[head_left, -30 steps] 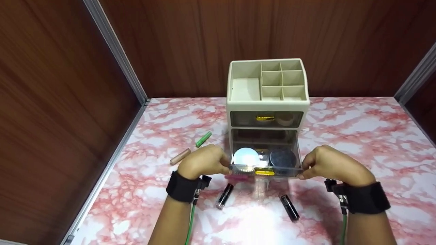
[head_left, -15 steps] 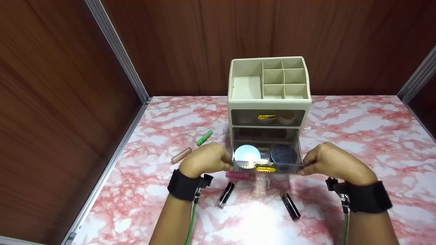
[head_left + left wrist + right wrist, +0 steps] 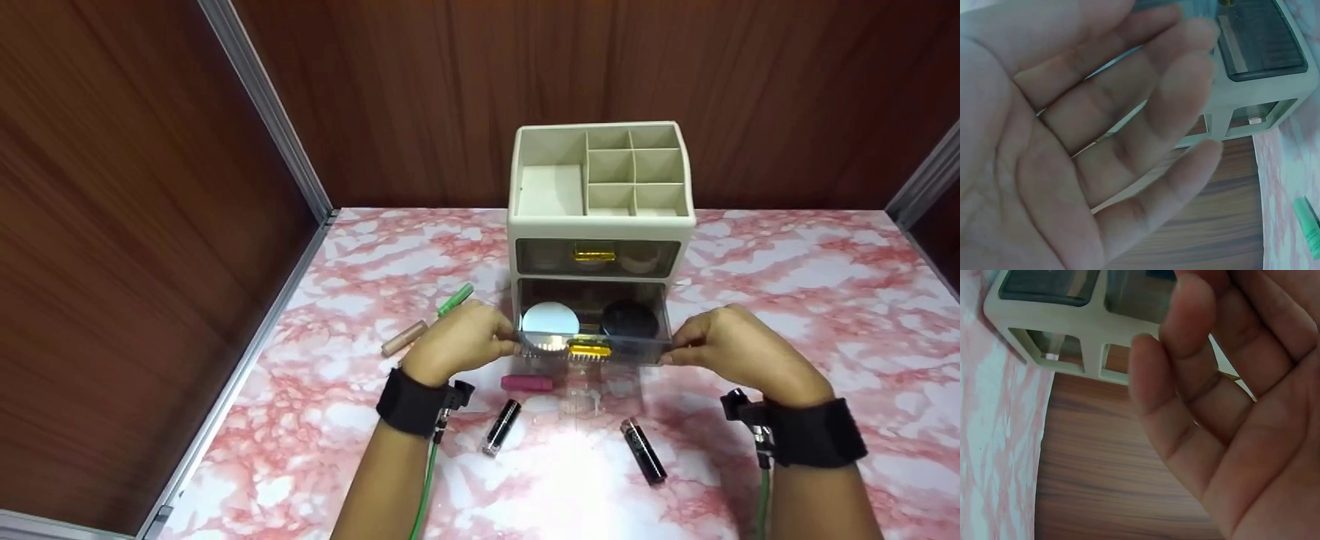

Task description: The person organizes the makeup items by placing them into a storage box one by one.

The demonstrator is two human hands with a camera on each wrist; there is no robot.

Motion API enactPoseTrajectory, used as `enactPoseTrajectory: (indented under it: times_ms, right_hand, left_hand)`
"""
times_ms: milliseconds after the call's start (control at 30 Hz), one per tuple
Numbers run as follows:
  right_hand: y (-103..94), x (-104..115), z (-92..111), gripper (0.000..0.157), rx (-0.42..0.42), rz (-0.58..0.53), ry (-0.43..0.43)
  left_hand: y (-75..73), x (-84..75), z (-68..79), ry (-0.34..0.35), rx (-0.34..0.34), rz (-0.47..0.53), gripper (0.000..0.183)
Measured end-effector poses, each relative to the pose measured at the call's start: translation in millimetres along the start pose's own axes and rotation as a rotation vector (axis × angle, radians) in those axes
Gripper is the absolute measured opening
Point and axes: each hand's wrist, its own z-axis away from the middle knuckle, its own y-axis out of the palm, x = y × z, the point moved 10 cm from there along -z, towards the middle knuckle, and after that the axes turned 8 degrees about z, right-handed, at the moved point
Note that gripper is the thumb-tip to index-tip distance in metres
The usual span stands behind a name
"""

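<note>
A cream cosmetic organizer (image 3: pixel 600 223) stands at the back, its lower clear drawer (image 3: pixel 637 352) pulled partway out. My left hand (image 3: pixel 461 341) pinches the drawer's left front corner between thumb and forefinger. At the opposite corner, my right hand (image 3: pixel 739 352) does the same. Inside the drawer lie a round white-lidded case (image 3: pixel 551 319) and a round black one (image 3: pixel 630 321). A gold handle (image 3: pixel 590 349) sits on its front. In both wrist views the other fingers hide the contact; the organizer's side (image 3: pixel 1264 95) shows beyond the left hand.
A pink tube (image 3: pixel 526 383) lies just before the drawer. Two black tubes, one left (image 3: pixel 502 427) and one right (image 3: pixel 643 451), lie nearer. Beside the left hand are a beige tube (image 3: pixel 404 338) and a green tube (image 3: pixel 455 299). The upper drawer (image 3: pixel 551 256) is closed.
The lower drawer has slid back toward the organizer, both hands moving along with it. The pink tube, partly covered before, now shows whole. The view has shifted slightly.
</note>
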Motion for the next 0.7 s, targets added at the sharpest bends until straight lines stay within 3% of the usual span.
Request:
enactPoseTrajectory:
  times_ms: [200,400,700]
  right_hand:
    - [-6.2,-7.7,-4.2,0.005,-0.119,0.015,0.026]
    - [-10.6,-13.8,-8.7,0.006,-0.243,0.04,0.028]
    - [-10.1,-18.8,-11.7,0.01,-0.331,0.127,0.03]
  left_hand:
    - [-7.9,1.5,-3.9,0.015,-0.128,-0.031,0.011]
    - [-11.6,3.8,-9.0,0.0,-0.271,-0.171,0.023]
    - [-12.7,3.1,-11.4,0.013,-0.41,-0.293,0.035]
